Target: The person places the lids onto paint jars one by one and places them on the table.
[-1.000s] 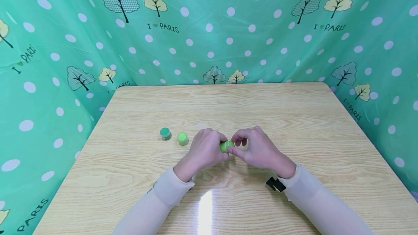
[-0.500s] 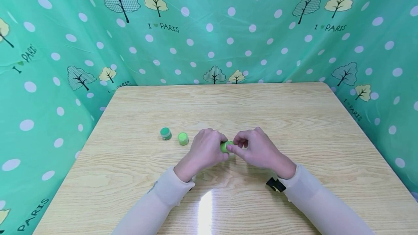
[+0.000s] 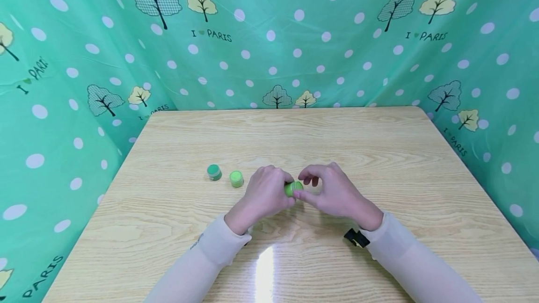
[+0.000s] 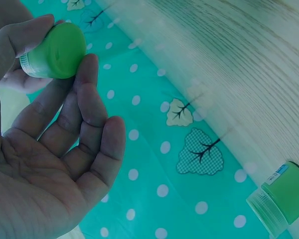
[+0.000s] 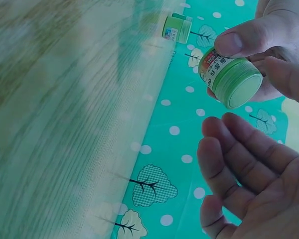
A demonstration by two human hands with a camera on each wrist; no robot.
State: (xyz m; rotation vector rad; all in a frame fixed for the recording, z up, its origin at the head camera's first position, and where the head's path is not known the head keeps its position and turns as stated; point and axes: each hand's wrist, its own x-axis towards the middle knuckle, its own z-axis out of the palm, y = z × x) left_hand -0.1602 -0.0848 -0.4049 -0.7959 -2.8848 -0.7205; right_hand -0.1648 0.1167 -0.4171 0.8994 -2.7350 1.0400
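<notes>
My left hand grips a small light-green paint jar between thumb and fingers, tilted so its lid faces my right hand. In the left wrist view the jar's smooth green base sticks out past the left fingertips, while the label is turned away. My right thumb lies close to the lid's edge; whether it touches cannot be made out. The other right fingers are loosely bent and apart from the lid. A printed label shows on the jar's side in the right wrist view.
On the wooden table, left of my hands, stand a second light-green jar and a dark-green jar. A green dotted curtain hangs behind the table and along both sides.
The right fingers closed in on the lid half a second ago and have since spread away from it. The left hand and its jar stay in nearly the same place.
</notes>
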